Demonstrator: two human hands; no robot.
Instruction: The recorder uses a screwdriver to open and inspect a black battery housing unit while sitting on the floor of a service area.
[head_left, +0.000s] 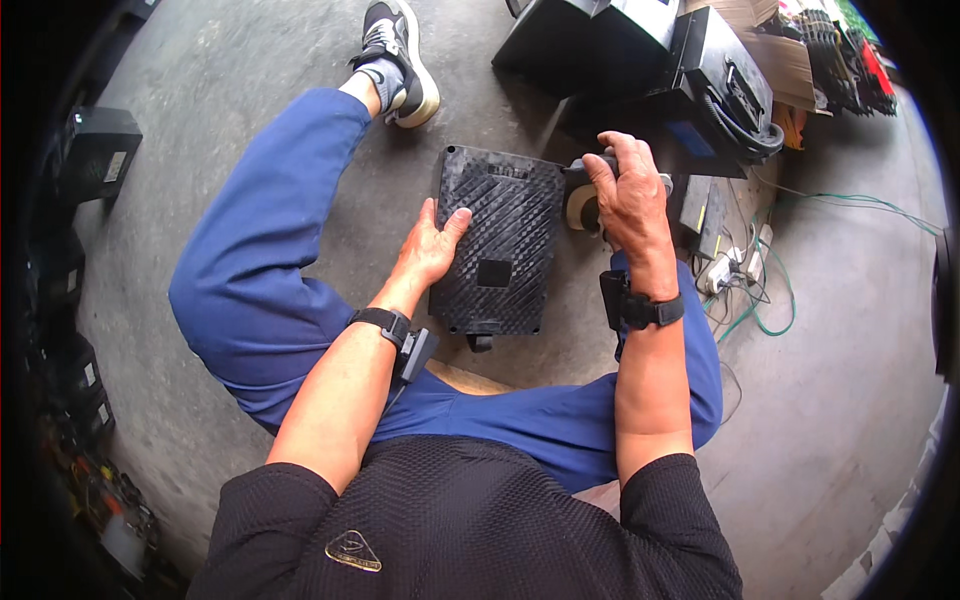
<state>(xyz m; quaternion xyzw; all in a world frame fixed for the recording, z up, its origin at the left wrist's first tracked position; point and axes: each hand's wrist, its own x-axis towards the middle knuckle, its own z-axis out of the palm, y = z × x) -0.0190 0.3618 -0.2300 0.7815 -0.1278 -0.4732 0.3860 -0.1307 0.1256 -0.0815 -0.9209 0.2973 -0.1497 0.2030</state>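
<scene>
A black plastic case point(495, 245) with diagonal ribs lies between my legs, with corner holes and a small tab at its near end. My left hand point(432, 245) grips its left edge, thumb on the top face. My right hand point(625, 195) is at the far right corner, fingers curled over a dark piece beside the case that I cannot make out. A tan curved item point(580, 210) shows partly under that hand. Both my wrists wear black straps with small devices.
Two black boxes point(570, 40), one with a coiled cable, stand ahead right beside cardboard point(780, 75). Power strips point(725, 265) and green cables lie right. Dark units point(100, 150) line the left edge. My shoe point(400, 75) rests on the grey floor point(220, 80).
</scene>
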